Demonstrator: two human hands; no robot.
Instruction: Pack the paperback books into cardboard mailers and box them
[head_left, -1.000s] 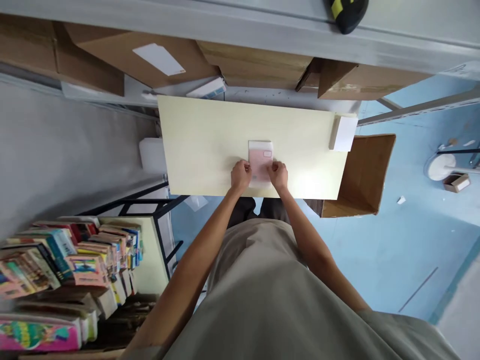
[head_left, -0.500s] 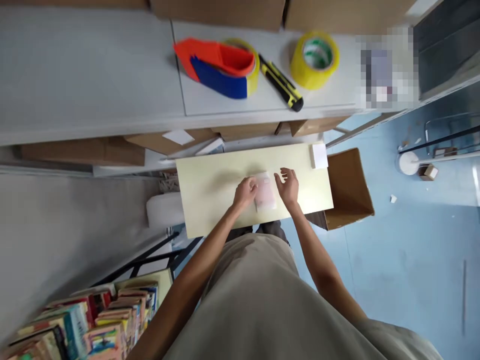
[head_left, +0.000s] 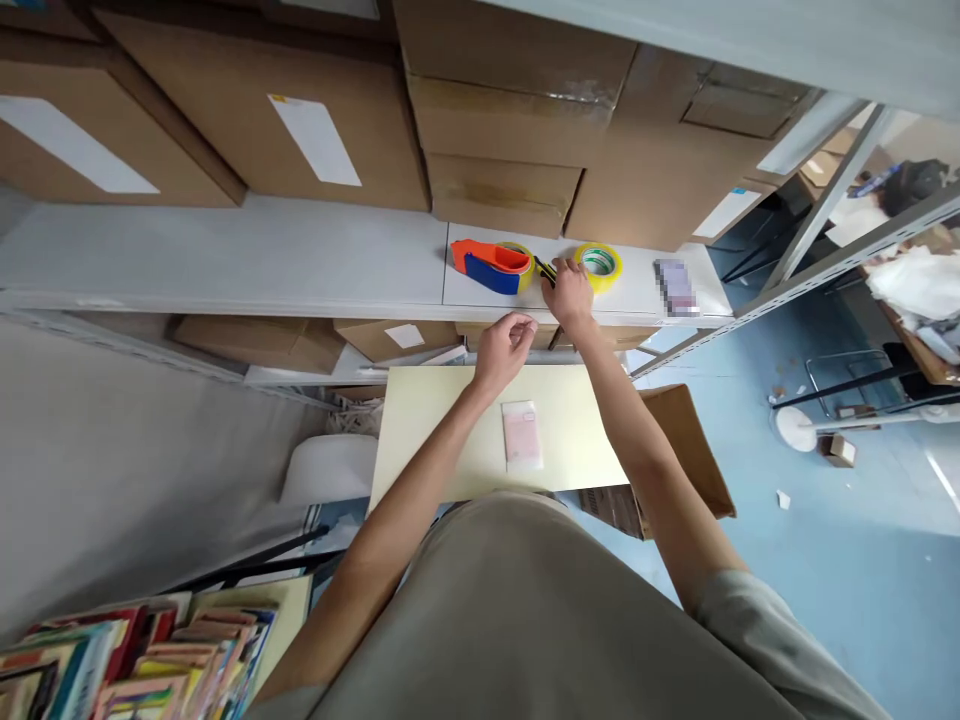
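My right hand (head_left: pixel 571 296) reaches up to the grey shelf (head_left: pixel 300 262) and closes over the handle of a yellow-and-black utility knife (head_left: pixel 544 270); only the knife's far end shows. The knife lies between an orange-and-blue tape dispenser (head_left: pixel 491 266) and a yellow tape roll (head_left: pixel 598 262). My left hand (head_left: pixel 506 350) hovers below the shelf edge, fingers loosely curled and apart, holding nothing. A flat pink packet (head_left: pixel 522 436) lies alone on the pale yellow table (head_left: pixel 427 430) beneath both arms.
Large cardboard boxes (head_left: pixel 495 120) stand at the back of the shelf, and more boxes (head_left: pixel 262 340) sit under it. An open cardboard box (head_left: pixel 694 440) stands at the table's right side. Stacked books (head_left: pixel 135 665) fill the lower left. The floor is blue.
Both hands left the pink packet on the table. My right hand rose to the shelf and onto the utility knife; my left hand lifted off the table. The view tilted upward.
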